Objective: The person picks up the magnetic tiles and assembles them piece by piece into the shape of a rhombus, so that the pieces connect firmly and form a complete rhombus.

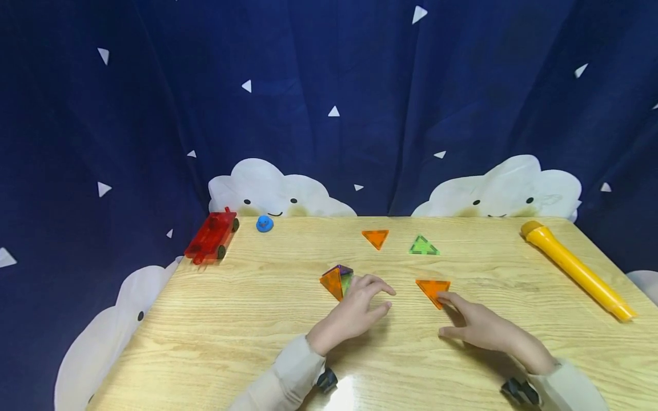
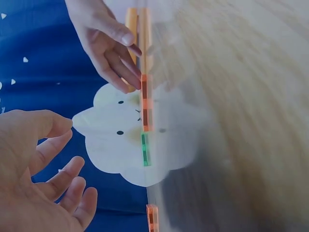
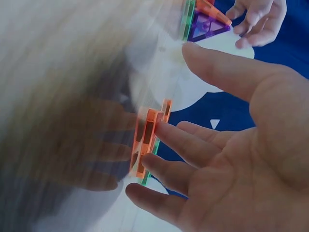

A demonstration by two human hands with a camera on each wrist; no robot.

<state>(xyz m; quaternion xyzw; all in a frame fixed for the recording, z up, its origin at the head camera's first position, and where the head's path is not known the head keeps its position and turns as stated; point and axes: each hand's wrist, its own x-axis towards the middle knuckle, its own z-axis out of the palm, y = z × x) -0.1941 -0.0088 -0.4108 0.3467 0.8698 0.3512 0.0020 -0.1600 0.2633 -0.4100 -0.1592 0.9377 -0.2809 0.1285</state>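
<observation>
- Left hand [image 1: 354, 308]: fingers loosely bent, holding nothing; beside upright orange-purple-green tile cluster [image 1: 331, 283].
- Right hand [image 1: 478, 326]: fingers extended, nothing gripped; index fingertip at flat orange triangular tile [image 1: 429, 287].
- Green triangular tile [image 1: 424, 246]: farther back on wooden tabletop [image 1: 216, 337].

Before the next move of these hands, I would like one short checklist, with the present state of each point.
1. Right grip at the nearer loose orange triangle: ok, fingertips are at its edge.
2. Triangle pinched: not ok, the thumb stands apart from it.
3. Left grip free: ok, it holds nothing.
4. Left grip clear of the tile cluster: cannot tell, they overlap in the head view.
5. Yellow microphone-shaped toy out of the way: ok, off to the right.
</observation>
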